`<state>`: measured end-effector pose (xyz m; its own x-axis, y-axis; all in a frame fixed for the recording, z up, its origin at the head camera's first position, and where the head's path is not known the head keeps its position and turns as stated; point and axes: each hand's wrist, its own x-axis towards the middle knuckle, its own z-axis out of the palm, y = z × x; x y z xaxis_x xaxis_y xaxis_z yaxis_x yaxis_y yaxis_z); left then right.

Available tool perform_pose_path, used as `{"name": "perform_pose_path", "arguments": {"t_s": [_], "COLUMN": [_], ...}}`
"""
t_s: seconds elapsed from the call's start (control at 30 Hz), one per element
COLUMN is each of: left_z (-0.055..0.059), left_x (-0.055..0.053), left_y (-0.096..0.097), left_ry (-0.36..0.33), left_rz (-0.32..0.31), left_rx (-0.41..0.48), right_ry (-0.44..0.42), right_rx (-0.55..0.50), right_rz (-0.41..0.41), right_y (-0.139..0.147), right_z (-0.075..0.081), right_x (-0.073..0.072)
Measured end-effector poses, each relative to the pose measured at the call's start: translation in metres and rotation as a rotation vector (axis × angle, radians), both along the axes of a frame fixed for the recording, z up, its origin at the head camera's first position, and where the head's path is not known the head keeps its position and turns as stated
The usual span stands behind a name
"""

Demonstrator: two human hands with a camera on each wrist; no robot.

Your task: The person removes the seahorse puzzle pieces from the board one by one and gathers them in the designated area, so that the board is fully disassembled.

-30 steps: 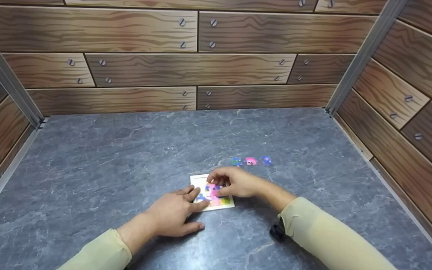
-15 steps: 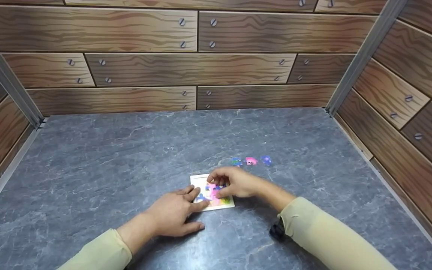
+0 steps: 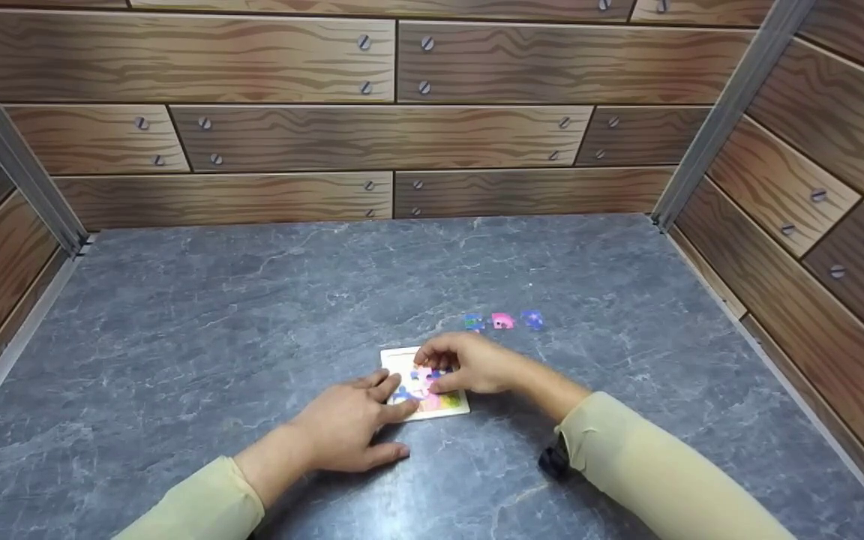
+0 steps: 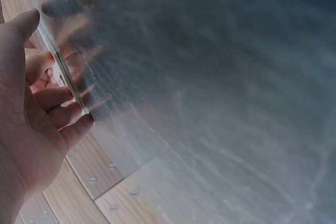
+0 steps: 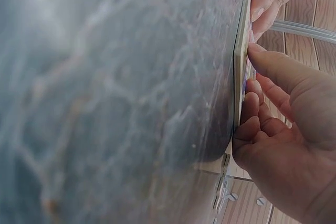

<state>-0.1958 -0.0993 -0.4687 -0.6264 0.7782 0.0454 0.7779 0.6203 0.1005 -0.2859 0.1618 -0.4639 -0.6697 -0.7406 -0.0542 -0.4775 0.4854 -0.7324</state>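
Head view: both hands meet on a small puzzle board

Flat on the grey, marble-patterned tabletop, near the person, lies a thin, off-white rectangular puzzle board carrying pink, blue and yellow-green jigsaw pieces. The left hand lies palm down at the board's left side, fingers extended and spread; the fingertips rest on the board and grip nothing, while the thumb points off it, over the tabletop. The right hand arches above the board's far right part, thumb and bent fingers set apart around a pink jigsaw piece. In the right wrist view its thumb tip and curled fingers reach the board; I cannot tell whether they pinch that piece or only touch it.

Just beyond the right hand, three loose jigsaw pieces lie in a row: a blue-green one, a pink-and-white one and a blue-violet one. Pale yellow-green sleeves cover both forearms, and a black object shows beneath the right cuff.
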Motion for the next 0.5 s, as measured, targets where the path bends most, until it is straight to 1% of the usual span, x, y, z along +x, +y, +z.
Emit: {"name": "perform_pose_path", "arguments": {"t_s": [0.27,0.5], "left_z": [0.0006,0.0005], "left_x": [-0.0002,-0.0005], "left_y": [0.0001,-0.0001], "left_ry": [-0.022,-0.026], "left_rz": [0.007,0.011], "left_rx": [-0.003,-0.007], "right_ry": [0.005,0.008], "right_rx": [0.007,0.000], "right_rz": [0.011,0.008], "right_y": [0.0001,0.0015], "right_z": [-0.0004,0.0017], "right_x": [-0.0009,-0.0008]}}
